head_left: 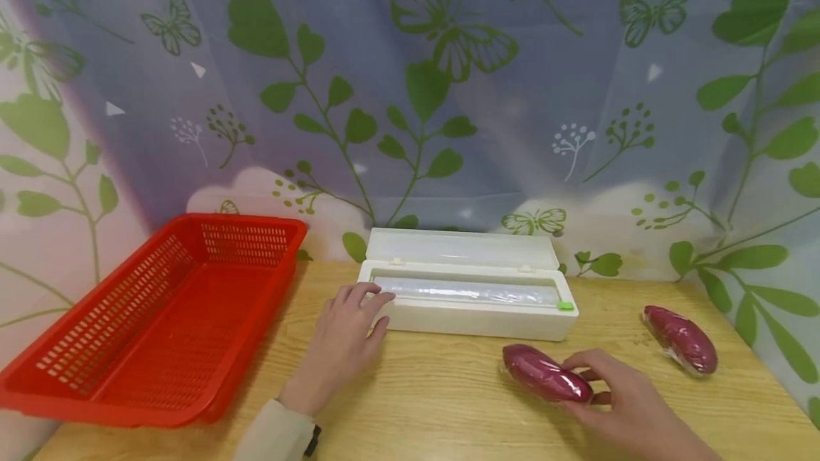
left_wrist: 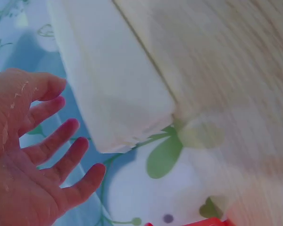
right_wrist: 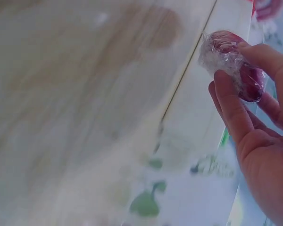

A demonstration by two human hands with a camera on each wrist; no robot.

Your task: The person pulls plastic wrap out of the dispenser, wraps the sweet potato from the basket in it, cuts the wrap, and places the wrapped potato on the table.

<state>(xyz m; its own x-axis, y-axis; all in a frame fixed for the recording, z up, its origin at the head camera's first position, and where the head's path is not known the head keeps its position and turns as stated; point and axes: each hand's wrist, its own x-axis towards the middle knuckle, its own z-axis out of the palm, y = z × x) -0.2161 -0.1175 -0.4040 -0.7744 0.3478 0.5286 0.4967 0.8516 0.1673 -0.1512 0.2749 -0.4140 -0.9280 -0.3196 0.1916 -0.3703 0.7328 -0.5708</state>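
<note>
My right hand [head_left: 615,404] holds a purple-skinned sweet potato [head_left: 544,374] wrapped in clear cling film, pinched at its right end between thumb and fingers. In the right wrist view the film looks bunched and crinkled along one side of the wrapped sweet potato [right_wrist: 224,42]. At the left end of a white cling film box [head_left: 474,322], my left hand [head_left: 346,329] has its fingers loosely bent over the front edge. The box's lid [head_left: 461,247] stands raised at the back, and a film roll [head_left: 468,291] lies inside. A green slider [head_left: 565,306] sits at the box's right front edge.
A second wrapped sweet potato [head_left: 682,340] lies on the wooden table [head_left: 435,397] at the right. On the left stands a large red plastic basket [head_left: 221,375] with slotted sides. A curtain [head_left: 487,112] printed with leaves and butterflies hangs close behind the box.
</note>
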